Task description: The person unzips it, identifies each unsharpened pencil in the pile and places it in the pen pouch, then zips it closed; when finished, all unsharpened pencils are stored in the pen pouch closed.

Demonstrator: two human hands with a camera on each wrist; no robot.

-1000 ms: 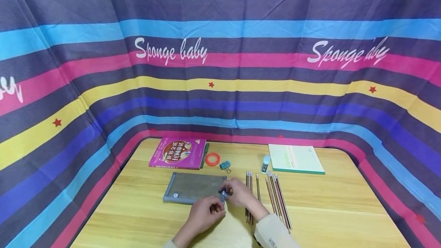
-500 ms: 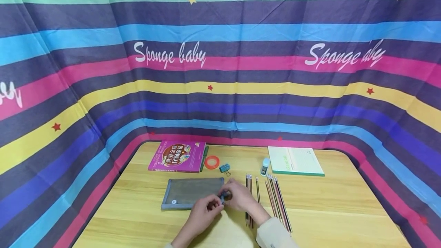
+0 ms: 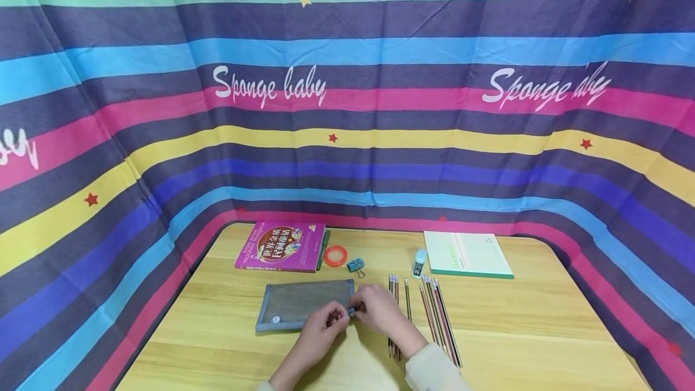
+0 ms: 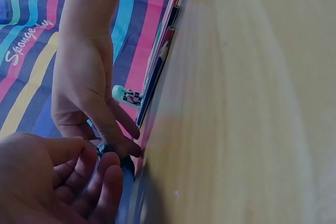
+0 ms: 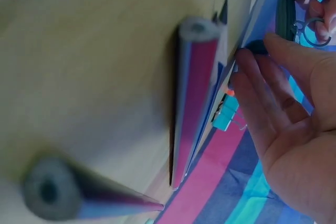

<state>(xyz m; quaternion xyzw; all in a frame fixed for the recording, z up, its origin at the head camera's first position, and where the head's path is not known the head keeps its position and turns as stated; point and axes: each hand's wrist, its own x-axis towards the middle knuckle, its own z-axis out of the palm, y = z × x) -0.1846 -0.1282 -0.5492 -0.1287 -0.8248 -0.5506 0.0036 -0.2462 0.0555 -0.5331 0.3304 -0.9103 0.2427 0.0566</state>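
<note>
A grey mesh zip pouch (image 3: pixel 306 303) with a blue-grey border lies on the table, its right end between both hands. My left hand (image 3: pixel 317 333) pinches a small metal ring (image 5: pixel 315 32) at the zipper (image 5: pixel 286 9); in the head view this piece is tiny. With thumb and fingertips, my right hand (image 3: pixel 380 309) pinches the dark edge (image 5: pixel 256 46) of the pouch's right end. The left wrist view shows the fingertips of both hands close together around a small dark piece (image 4: pixel 102 148). Fingers hide part of the zipper.
Several pencils (image 3: pixel 440 321) lie right of the right hand, some partly under its forearm. Behind stand a purple book (image 3: pixel 282 246), orange tape roll (image 3: pixel 336 256), teal binder clip (image 3: pixel 355 265), glue stick (image 3: pixel 418 263) and notebook (image 3: pixel 468 253). A striped cloth (image 3: pixel 374 98) encloses the table.
My left fingertips have moved slightly away from me, closer to the right hand's fingertips. The strip showing between the hands is shorter. The head view has tilted slightly.
</note>
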